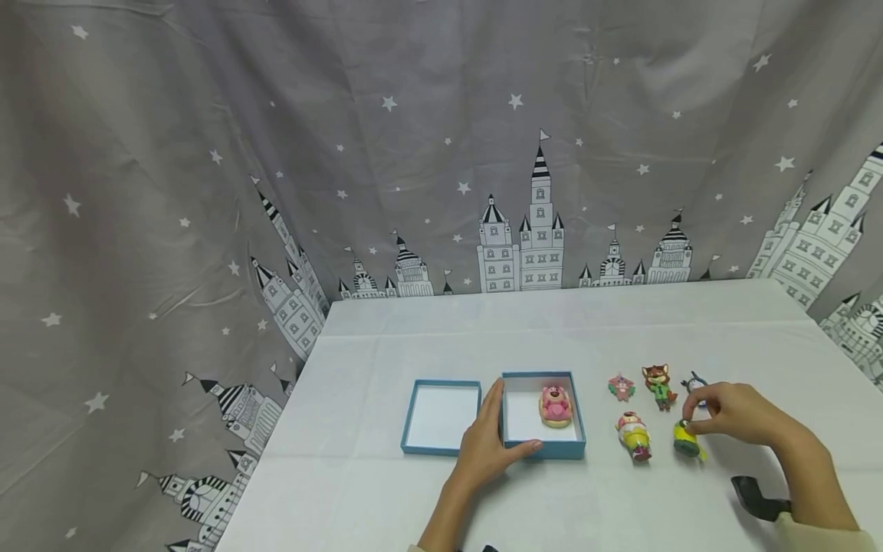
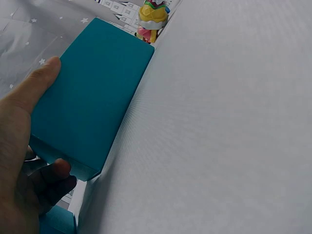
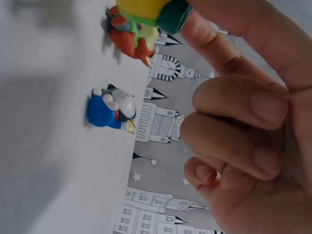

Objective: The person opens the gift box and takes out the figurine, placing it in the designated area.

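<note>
In the head view my left hand holds the near left corner of an open blue box, thumb along the front wall and fingers at the left side. The left wrist view shows the box's blue outer wall against that thumb. Inside the box lies a pink bear figurine. My right hand pinches a yellow and green toy figurine between thumb and index finger; its top is hidden by the fingertips. Whether it touches the table is unclear. The other right fingers are curled in.
A shallow blue-rimmed lid lies left of the box. Right of it are a small pink figurine, a fox figurine, a yellow-clothed figurine and a blue-and-white figurine. A grey castle-print curtain hangs behind the white table.
</note>
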Available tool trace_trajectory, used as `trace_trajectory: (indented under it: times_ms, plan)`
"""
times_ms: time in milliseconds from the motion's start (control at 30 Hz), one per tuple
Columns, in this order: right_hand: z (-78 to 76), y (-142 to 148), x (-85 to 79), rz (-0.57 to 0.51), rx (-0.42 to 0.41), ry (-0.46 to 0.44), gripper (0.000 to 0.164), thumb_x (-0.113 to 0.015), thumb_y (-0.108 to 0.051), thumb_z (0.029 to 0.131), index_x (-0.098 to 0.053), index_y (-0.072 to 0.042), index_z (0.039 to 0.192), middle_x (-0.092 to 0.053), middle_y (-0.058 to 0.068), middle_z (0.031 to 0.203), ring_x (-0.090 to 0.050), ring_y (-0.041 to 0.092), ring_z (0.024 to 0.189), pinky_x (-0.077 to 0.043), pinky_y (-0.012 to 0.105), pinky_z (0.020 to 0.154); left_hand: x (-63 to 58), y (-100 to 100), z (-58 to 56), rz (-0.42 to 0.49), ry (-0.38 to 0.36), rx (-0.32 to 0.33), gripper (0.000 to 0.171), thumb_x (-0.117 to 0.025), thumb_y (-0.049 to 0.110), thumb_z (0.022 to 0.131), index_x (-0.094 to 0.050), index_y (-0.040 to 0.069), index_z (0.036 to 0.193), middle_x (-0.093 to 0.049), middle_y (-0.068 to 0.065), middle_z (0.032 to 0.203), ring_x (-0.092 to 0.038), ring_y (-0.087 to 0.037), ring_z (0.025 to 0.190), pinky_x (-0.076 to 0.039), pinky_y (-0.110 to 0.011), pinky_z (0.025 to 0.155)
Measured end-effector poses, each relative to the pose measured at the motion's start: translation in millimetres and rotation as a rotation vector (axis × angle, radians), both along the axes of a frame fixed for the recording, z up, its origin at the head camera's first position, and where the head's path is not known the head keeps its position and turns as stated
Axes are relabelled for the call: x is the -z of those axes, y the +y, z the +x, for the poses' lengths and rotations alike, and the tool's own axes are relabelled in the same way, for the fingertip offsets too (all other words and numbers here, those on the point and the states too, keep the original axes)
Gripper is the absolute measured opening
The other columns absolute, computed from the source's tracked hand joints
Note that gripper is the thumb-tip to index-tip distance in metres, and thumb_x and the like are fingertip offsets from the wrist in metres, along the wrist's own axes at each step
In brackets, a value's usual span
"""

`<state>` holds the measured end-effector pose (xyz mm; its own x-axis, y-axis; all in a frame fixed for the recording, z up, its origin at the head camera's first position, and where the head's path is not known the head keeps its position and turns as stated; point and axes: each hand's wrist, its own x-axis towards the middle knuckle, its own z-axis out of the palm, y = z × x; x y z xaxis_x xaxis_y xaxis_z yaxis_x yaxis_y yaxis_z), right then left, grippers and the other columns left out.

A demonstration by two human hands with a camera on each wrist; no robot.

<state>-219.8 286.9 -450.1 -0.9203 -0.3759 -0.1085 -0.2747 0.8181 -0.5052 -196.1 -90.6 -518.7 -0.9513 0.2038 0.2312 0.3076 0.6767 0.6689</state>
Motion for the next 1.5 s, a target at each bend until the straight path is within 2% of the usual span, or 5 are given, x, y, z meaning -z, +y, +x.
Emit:
trace_trajectory:
  times_ms: [367,867,1267,1500]
  plan:
    - [-5.6,-7,10.2,0.053,0.017,-0.005,0.017,-0.078,-0.028,0.069,-0.063,-0.023,0.075,-0.047,-0.003,0.068,-0.039,0.016,0.063,-0.030,0.030,0.053,-0.3,0,0.5,0.000,-0.004,-0.001,0.108,-0.068,0.062,0.069,-0.016,0.012,0.149,-0.022,-0.008,0.151,-0.033,-0.028,0.131,-0.038,-0.047,0.098]
    - [-4.4,-8,13.9,0.078,0.061,-0.016,0.020,-0.078,-0.034,0.069,-0.065,-0.023,0.078,-0.047,-0.002,0.067,-0.040,0.017,0.062,-0.030,0.030,0.052,-1.4,0,0.6,0.002,-0.010,-0.003,0.107,-0.068,0.063,0.070,-0.016,0.013,0.149,-0.023,-0.008,0.151,-0.034,-0.028,0.131,-0.038,-0.047,0.098]
    - [-4.0,-8,15.3,0.065,0.061,0.001,0.022,-0.079,-0.035,0.068,-0.066,-0.022,0.081,-0.043,-0.002,0.065,-0.038,0.016,0.060,-0.028,0.030,0.051,-1.8,0,0.6,-0.003,-0.005,0.001,0.107,-0.068,0.062,0.070,-0.016,0.011,0.148,-0.023,-0.009,0.151,-0.036,-0.029,0.129,-0.039,-0.047,0.097]
    - [-0.7,-9,9.1,0.014,0.038,0.032,0.027,-0.078,-0.033,0.070,-0.068,-0.019,0.090,-0.038,-0.003,0.062,-0.034,0.011,0.057,-0.027,0.025,0.048,-2.0,0,0.7,-0.003,-0.011,-0.001,0.107,-0.068,0.062,0.070,-0.016,0.012,0.149,-0.022,-0.008,0.151,-0.035,-0.029,0.130,-0.038,-0.046,0.098]
